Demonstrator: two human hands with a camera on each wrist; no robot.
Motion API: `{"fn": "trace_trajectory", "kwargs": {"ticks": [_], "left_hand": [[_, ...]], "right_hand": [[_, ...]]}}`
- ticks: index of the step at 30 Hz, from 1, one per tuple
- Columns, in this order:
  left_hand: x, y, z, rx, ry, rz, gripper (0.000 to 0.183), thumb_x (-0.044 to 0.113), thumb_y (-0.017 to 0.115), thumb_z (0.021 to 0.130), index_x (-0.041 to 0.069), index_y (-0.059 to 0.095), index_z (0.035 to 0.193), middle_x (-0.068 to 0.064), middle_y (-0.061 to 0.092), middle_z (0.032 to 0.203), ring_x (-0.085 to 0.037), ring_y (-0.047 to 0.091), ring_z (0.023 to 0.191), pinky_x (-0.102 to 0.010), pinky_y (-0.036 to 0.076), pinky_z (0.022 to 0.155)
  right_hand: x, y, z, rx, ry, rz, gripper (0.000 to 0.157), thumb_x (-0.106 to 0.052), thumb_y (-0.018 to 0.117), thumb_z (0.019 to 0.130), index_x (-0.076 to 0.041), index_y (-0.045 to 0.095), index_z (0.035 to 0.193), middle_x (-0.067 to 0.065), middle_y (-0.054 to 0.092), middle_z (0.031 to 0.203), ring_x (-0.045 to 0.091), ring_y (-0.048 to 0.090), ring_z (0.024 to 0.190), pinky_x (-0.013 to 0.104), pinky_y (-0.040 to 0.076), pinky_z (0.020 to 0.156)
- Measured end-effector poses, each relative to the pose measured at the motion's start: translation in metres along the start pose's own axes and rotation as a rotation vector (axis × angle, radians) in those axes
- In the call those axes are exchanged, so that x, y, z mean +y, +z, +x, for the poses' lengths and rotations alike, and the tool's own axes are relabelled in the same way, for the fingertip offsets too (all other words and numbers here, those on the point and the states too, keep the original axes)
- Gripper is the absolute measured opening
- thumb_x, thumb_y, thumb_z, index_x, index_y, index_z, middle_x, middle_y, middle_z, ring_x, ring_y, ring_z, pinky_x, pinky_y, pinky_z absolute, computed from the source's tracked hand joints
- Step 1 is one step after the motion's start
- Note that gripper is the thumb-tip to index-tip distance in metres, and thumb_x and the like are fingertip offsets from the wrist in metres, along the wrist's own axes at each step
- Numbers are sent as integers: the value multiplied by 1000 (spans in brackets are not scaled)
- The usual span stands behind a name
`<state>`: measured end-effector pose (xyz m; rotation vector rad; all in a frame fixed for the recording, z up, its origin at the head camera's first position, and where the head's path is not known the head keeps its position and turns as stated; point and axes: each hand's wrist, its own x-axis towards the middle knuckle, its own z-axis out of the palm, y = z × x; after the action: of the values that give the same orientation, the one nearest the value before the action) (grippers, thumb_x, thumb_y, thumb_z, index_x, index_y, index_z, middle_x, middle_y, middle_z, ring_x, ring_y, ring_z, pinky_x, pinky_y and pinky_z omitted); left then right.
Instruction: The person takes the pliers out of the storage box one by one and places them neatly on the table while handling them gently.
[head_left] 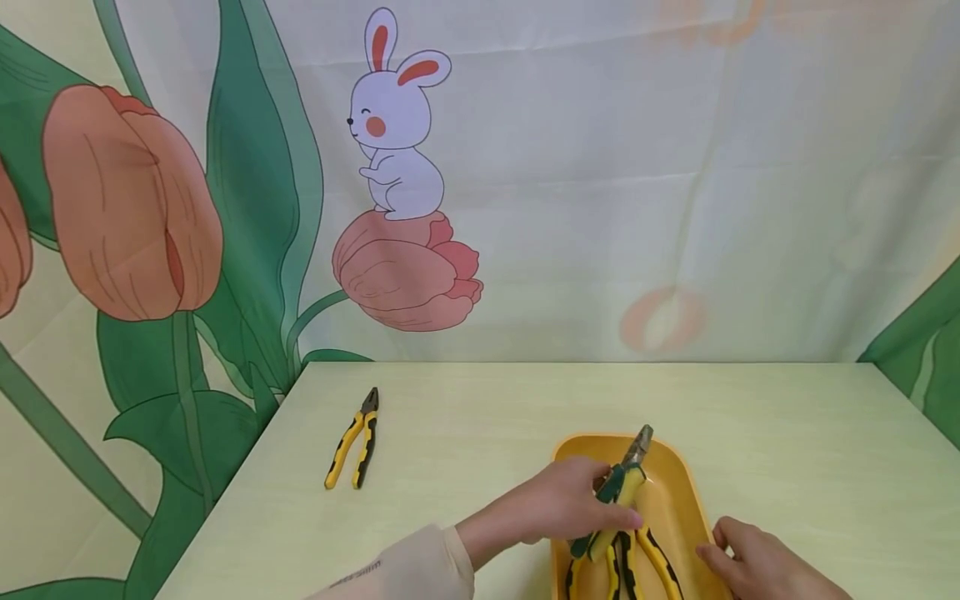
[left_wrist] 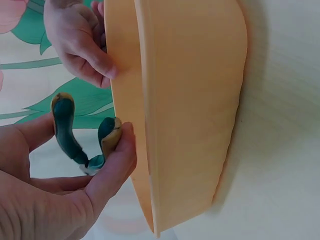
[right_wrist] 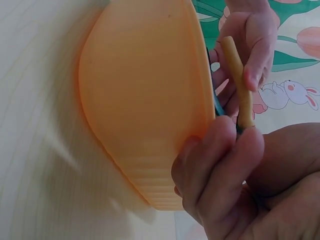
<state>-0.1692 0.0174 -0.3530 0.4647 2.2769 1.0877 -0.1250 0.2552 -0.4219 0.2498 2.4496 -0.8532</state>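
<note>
My left hand (head_left: 558,504) grips green-and-yellow pliers (head_left: 628,485) over the yellow tray (head_left: 692,500), their metal jaws pointing away toward the tray's far end. In the left wrist view, the pliers' two handles (left_wrist: 65,127) stand spread between thumb and fingers. My right hand (head_left: 761,560) holds the tray's right rim, and the right wrist view shows its curled fingers (right_wrist: 220,165) at the edge. Inside the tray lie yellow-and-black handles (head_left: 660,560) of other pliers, partly hidden beneath the held pair.
Another pair of yellow-and-black pliers (head_left: 364,437) lies on the pale table (head_left: 465,417) to the left, handles slightly apart. A cloth backdrop (head_left: 570,183) printed with tulips and a rabbit hangs behind the table's far edge.
</note>
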Motion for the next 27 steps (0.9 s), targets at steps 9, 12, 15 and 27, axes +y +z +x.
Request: {"fn": "trace_trajectory", "kwargs": {"ticks": [9, 12, 15, 27], "left_hand": [[-12, -5, -7, 59, 46, -184, 60, 35, 76, 85, 9, 57, 136, -5, 64, 117, -11, 66, 82, -31, 57, 73], [-14, -8, -9, 69, 39, -234, 59, 33, 75, 86, 13, 55, 138, -5, 63, 116, -12, 67, 83, -34, 57, 78], [-16, -11, -12, 78, 37, -278, 55, 34, 74, 87, 18, 57, 137, -2, 64, 110, -13, 67, 83, -34, 56, 76], [-27, -17, -18, 128, 76, -430, 65, 35, 72, 89, 12, 48, 145, -4, 64, 116, -14, 67, 83, -33, 58, 68]], "right_hand": [[0, 1, 1, 17, -3, -25, 22, -25, 51, 102, -5, 50, 93, 3, 45, 71, 16, 49, 65, 26, 38, 64], [-1, 2, 2, 27, -6, -33, 20, -24, 52, 102, -6, 50, 92, 3, 45, 70, 16, 49, 65, 26, 38, 64], [0, 2, 3, 27, -1, -29, 21, -25, 52, 102, -6, 50, 93, 4, 46, 71, 17, 49, 64, 26, 38, 63], [0, 1, 3, 17, 11, -37, 22, -26, 51, 102, -6, 50, 94, 4, 46, 72, 16, 50, 66, 26, 39, 64]]}}
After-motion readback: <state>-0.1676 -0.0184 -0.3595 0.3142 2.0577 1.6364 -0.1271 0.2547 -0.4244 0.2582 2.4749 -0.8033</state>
